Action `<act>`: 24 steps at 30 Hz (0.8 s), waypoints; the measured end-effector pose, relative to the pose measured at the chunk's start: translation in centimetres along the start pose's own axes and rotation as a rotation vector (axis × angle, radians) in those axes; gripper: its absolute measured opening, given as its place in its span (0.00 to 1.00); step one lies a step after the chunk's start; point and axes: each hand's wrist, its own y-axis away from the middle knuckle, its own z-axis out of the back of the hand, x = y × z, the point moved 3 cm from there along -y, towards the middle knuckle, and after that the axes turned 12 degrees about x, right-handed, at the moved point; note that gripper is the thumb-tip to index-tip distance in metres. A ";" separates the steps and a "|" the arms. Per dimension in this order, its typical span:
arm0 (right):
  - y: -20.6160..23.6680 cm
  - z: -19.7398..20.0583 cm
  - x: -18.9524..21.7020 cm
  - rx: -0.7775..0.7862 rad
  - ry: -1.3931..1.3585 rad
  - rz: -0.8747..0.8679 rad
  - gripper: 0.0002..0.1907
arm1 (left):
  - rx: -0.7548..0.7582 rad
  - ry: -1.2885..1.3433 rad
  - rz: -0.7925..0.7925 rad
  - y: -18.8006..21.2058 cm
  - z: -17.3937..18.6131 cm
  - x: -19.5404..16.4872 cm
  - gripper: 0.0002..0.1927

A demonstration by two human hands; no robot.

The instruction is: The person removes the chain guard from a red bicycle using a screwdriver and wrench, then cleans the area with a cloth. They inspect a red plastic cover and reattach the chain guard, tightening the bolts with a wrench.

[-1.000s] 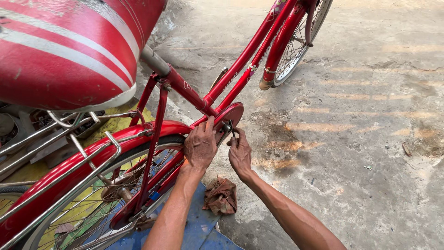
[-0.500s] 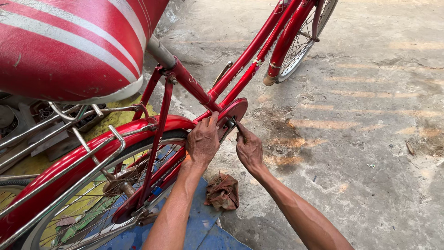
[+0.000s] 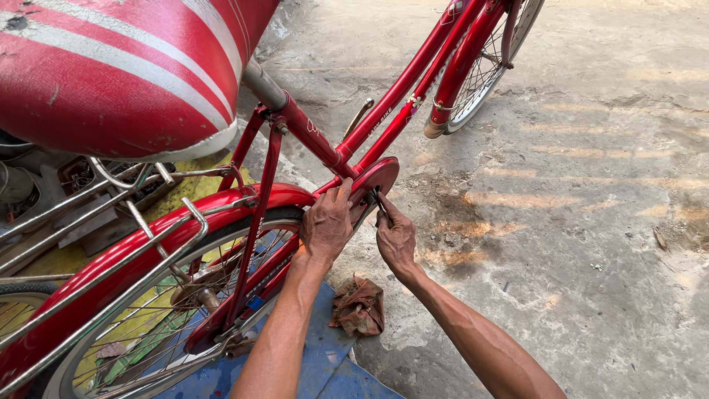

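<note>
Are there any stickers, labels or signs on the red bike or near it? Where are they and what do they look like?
Small white lettering decal: on the sloping red frame tube, above the round red chain cover.
Small white mark: on the red seat tube, under the striped saddle; too small to tell its shape.
No packages, signs or screens are in view.

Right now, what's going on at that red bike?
A person leans over a red bicycle on a concrete floor. The left hand rests on the round red chain guard at the crank. The right hand holds a thin dark tool against the guard's edge. A crumpled brown rag lies below on a blue mat.
</note>
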 end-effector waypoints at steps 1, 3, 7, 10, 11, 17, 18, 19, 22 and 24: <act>0.0 0.0 -0.1 -0.010 -0.017 0.026 0.21 | -0.003 0.011 -0.008 0.0 -0.1 0.0 0.24; 0.0 -0.2 -0.6 0.012 -0.044 -0.043 0.22 | -0.008 0.010 -0.005 -0.1 -0.2 0.1 0.24; 0.1 -0.2 -1.1 0.006 -0.041 0.026 0.21 | -0.021 0.011 -0.004 -0.2 -0.3 0.1 0.24; 0.8 -0.8 -1.7 0.054 0.104 -0.061 0.23 | -0.004 0.027 0.001 -0.1 -0.4 0.3 0.24; 1.2 -1.0 -1.5 0.033 0.072 0.025 0.23 | 0.006 0.031 0.006 -0.1 -0.4 0.4 0.24; 1.6 -0.9 -0.4 0.030 -0.022 0.095 0.24 | -0.024 0.052 -0.014 0.0 -0.5 0.8 0.25; 1.5 -0.6 -0.3 0.047 -0.046 0.094 0.24 | 0.003 0.061 0.002 -0.1 -0.5 0.6 0.27; 1.5 -0.4 -0.1 0.063 -0.071 0.093 0.25 | 0.030 0.069 0.016 -0.1 -0.4 0.5 0.28; 1.6 -0.2 -0.2 0.050 -0.154 0.053 0.24 | -0.156 0.043 -0.101 0.5 1.0 -1.0 0.27; 2.1 -0.2 -1.1 0.000 -0.145 0.061 0.19 | -0.304 0.003 -0.216 1.7 2.0 -2.0 0.23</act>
